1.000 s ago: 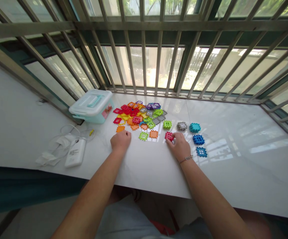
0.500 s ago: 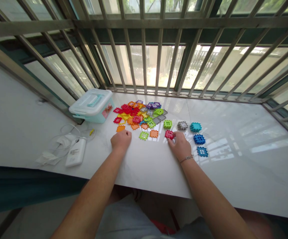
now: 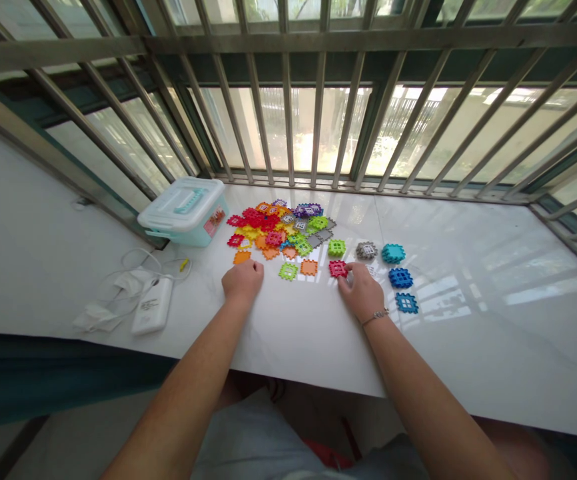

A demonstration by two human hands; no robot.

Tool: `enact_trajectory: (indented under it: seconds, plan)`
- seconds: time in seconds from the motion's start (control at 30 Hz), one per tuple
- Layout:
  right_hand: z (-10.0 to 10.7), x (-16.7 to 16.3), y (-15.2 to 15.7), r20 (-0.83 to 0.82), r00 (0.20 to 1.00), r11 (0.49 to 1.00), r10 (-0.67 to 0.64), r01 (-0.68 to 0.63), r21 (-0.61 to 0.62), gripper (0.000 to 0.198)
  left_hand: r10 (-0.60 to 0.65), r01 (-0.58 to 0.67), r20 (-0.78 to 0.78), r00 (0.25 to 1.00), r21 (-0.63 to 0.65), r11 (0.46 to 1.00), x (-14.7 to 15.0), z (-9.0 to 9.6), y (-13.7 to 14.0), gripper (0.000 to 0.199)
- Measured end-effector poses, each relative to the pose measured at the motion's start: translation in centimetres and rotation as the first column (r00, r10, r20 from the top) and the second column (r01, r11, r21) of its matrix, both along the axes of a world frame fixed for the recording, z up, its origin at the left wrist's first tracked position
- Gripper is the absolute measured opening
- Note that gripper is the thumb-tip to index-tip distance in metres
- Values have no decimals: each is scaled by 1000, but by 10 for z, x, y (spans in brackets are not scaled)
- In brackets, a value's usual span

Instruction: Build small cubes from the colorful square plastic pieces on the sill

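My right hand (image 3: 362,291) has its thumb and fingers at the right edge of a red square toy tile (image 3: 337,269) with a window pattern, which lies on the white table. My left hand (image 3: 243,281) rests on the tabletop as a closed fist, with nothing showing in it. Just beyond that fist lies an orange tile (image 3: 242,257). Between the hands are a light green tile (image 3: 288,271) and another orange tile (image 3: 309,267). Behind them spreads a mixed pile of colourful tiles (image 3: 268,223).
Right of the pile stand a green stack (image 3: 336,247), a grey stack (image 3: 367,250), a teal stack (image 3: 393,253) and a blue stack (image 3: 400,277), with a lighter blue tile (image 3: 407,303) nearer. A lidded box (image 3: 183,210) and a white power bank (image 3: 152,305) with cable sit left. Metal bars (image 3: 288,127) line the back.
My right hand keeps its grip at the red tile, with at most a tiny shift. My left fist has stayed in place. The view has tilted slightly.
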State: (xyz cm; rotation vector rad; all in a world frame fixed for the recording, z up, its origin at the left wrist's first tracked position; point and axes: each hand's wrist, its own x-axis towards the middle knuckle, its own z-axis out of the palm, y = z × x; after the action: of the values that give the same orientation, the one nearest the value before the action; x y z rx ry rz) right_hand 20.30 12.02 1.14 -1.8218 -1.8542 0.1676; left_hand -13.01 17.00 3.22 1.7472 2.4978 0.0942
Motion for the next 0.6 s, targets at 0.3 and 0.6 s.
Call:
enact_trajectory:
  seconds: [0.3,0.6]
  plan:
    - [2,-1,0,23,999,999,-33,33,-3,30,-3,4,-25,1000,14,1000,-1,-3,0,50]
    - [-1,0,1,-25,999,999,-48,48,-13,32,-4,4,-24,1000,3,1000,0,0,-1,50]
